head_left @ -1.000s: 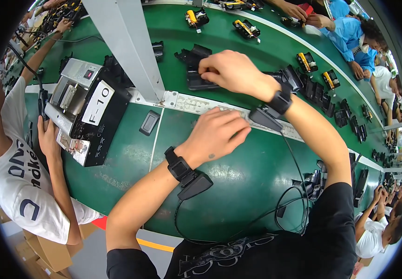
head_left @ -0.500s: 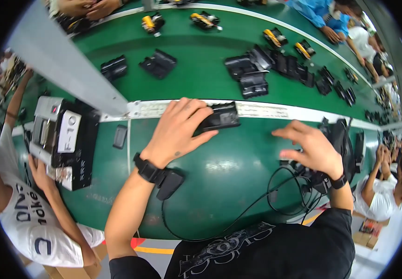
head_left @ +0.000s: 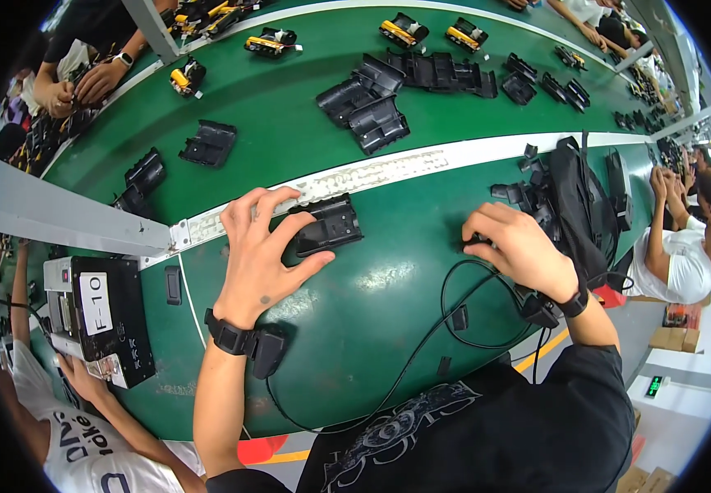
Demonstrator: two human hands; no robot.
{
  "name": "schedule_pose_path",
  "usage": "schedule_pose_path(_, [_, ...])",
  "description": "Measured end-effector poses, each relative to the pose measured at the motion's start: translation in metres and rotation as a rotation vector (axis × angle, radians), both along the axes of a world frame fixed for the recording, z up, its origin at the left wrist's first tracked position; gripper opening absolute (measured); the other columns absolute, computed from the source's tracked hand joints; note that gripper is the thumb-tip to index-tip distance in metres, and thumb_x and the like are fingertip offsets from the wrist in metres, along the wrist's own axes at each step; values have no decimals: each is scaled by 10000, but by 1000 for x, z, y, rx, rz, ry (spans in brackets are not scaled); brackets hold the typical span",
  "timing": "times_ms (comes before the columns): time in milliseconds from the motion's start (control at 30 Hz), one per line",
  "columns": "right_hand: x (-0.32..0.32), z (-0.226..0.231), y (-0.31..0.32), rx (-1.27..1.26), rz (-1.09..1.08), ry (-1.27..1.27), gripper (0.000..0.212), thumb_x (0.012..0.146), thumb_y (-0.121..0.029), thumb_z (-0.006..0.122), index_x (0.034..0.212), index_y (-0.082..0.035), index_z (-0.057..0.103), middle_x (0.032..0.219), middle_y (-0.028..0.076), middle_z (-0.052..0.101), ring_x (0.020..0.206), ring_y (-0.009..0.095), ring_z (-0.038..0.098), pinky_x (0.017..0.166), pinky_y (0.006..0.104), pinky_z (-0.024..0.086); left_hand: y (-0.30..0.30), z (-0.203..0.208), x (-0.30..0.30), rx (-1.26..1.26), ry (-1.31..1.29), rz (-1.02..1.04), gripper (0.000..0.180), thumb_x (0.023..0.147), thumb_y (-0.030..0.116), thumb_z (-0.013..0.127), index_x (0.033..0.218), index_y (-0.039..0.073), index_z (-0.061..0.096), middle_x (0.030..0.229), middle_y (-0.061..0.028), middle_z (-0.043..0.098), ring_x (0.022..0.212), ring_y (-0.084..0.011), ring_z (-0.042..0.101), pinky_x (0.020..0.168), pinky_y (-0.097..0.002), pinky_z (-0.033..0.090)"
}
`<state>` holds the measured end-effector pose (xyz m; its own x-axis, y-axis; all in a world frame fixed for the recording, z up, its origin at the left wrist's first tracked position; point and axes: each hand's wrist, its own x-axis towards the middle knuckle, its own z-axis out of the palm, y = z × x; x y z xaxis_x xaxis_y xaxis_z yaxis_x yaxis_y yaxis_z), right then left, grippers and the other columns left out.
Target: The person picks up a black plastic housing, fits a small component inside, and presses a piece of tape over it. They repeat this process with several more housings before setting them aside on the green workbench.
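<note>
A black plastic housing shell point(head_left: 332, 228) lies on the green bench against the white rail. My left hand point(head_left: 258, 251) is beside its left end, fingers spread, with the index finger and thumb reaching around that end; nothing is gripped. Farther right, my right hand point(head_left: 524, 251) is closed in a pinch on a small black plastic part point(head_left: 476, 240), mostly hidden by the fingers. Each wrist wears a black strap with a boxy black device point(head_left: 270, 349), and a cable trails from it.
Loose small black parts point(head_left: 513, 195) and a black bag point(head_left: 579, 218) lie at right. A black-and-silver machine point(head_left: 117, 320) stands at left beside a co-worker. Beyond the rail, the green belt point(head_left: 273, 148) carries several black shells point(head_left: 377, 123) and yellow-and-black assemblies point(head_left: 271, 41). Cable loops cross the bench.
My view has turned rightward. My left hand has loosened from over the shell and spread beside it. The right hand, earlier with fingers apart, is now pinching a small black part.
</note>
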<state>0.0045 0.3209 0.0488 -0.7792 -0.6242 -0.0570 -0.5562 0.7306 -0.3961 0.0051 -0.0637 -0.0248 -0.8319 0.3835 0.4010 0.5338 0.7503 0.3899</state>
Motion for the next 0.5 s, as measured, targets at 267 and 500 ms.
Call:
schedule_pose_path(267, [-32, 8, -19, 61, 265, 59, 298, 886, -19, 700, 1180, -65, 693, 1032, 122, 631, 988, 372, 673, 828, 468, 567, 5, -4, -4, 3, -5, -22, 464, 760, 353, 923, 1135, 130, 764, 1406, -66, 622, 1365, -386, 480, 1150, -578, 340])
schedule_pose_path(500, [-22, -29, -42, 144, -57, 75, 222, 945, -166, 725, 1095, -55, 604, 1044, 159, 643, 992, 385, 699, 806, 499, 584, -3, 1, 3, -58, -20, -16, 510, 742, 287, 924, 1195, 129, 751, 1429, -98, 615, 1390, -411, 478, 1187, -565, 335])
